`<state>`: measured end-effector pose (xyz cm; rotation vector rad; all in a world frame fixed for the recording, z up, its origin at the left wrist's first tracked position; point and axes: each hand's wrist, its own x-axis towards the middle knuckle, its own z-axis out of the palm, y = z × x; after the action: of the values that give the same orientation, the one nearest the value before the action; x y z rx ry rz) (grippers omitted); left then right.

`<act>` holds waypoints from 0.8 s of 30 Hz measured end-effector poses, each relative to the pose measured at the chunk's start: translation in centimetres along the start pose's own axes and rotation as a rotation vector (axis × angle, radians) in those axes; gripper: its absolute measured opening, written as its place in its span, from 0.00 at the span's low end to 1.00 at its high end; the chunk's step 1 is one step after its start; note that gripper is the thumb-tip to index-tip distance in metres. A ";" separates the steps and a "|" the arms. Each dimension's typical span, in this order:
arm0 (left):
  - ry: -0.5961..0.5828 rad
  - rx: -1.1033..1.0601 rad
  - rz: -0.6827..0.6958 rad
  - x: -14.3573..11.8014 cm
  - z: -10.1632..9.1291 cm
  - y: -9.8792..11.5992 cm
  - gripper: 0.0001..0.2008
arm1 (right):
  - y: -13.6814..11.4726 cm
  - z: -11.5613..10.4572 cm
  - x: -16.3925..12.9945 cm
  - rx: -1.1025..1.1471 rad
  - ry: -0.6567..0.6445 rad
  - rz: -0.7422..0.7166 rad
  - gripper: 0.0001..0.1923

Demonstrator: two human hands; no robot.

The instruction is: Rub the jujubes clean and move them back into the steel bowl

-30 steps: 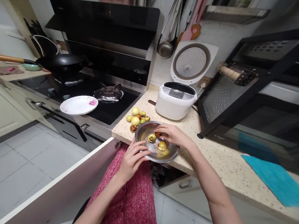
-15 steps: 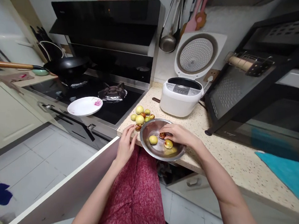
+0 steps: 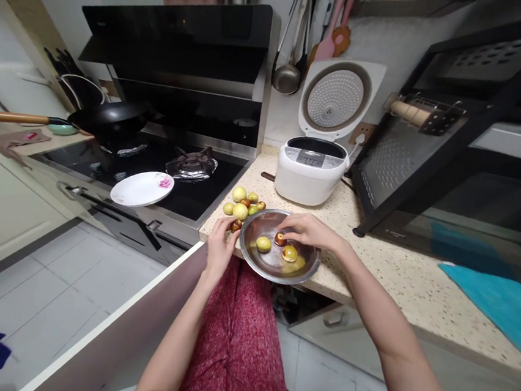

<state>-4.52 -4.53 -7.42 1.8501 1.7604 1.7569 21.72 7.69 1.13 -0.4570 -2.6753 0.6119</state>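
left hand (image 3: 219, 244): at the near-left edge of the counter, fingers curled around a reddish-brown fruit (image 3: 236, 225) at the near end of the loose pile — looks pinched, though the contact is partly hidden
right hand (image 3: 307, 231): inside the steel bowl (image 3: 270, 267) from its right rim, fingertips closed on a small dark-red fruit (image 3: 280, 238)
key relation: the pile of fruit (image 3: 242, 206) lies just far and right of the left hand, touching the bowl's far-left rim — left hand is the nearer one to it; the bowl sits right of that hand, so the path pile-to-bowl is short, rightward
bowl: round, shallow, polished metal, overhanging the near counter edge a little; holds a pale yellow fruit (image 3: 263, 243) left of the right fingertips, plus a red-blotched one (image 3: 289, 253) near them
fruit: small, smooth, oval to round, skins yellow-green mottled with red-brown; no clear long axis at this size
counter (image 3: 387, 269): speckled beige stone, hard, flat
rice cooker (image 3: 311, 169): white, lid up, far side of the bowl, apart from it
plate (image 3: 139, 189): white, on the hob, well left
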 end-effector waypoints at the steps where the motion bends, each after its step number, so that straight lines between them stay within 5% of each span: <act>1: 0.019 -0.007 -0.001 0.0 -0.3 0.5 0.11 | 0.0 0.0 0.0 -0.002 0.004 0.003 0.09; 9: 0.043 -0.024 0.084 1.9 -3.0 5.9 0.10 | -0.1 0.3 0.1 -0.040 0.018 0.003 0.09; 14: -0.207 -0.121 0.109 3.5 -2.6 7.4 0.11 | 0.0 0.4 0.1 -0.060 0.024 -0.014 0.10; 24: -0.640 0.085 0.188 5.4 0.0 7.6 0.10 | 0.4 0.2 0.2 -0.020 0.038 -0.042 0.11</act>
<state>-1.12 -3.41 1.20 2.3203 1.4547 0.9511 21.56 8.05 0.80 -0.4128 -2.6497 0.5592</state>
